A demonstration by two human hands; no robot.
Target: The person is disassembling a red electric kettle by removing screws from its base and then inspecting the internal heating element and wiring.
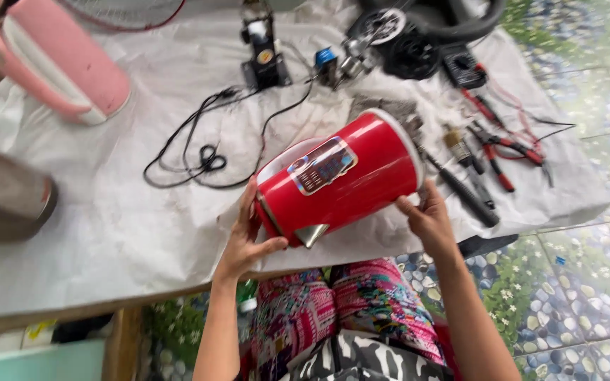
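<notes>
Both hands held a red electric kettle [337, 180] on its side over the bench [107, 233] (apparently for inspection): left hand [245, 236] gripped the top end, right hand [428, 219] cupped the base; turning it next needed steady support.

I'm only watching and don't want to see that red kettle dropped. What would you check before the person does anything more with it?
1. Both hands on the kettle: ok. The left hand grips the spout end of the red kettle, and the right hand steadies the base end.
2. Kettle supported: ok. It lies on its side, held over the edge of the table.
3. Lid shut: cannot tell; that end faces away.
4. Water inside: cannot tell.
5. Black cord away from the kettle: ok, it lies apart to the left.
6. Tools within reach: ok. The pliers and brush lie beside the right hand.
</notes>
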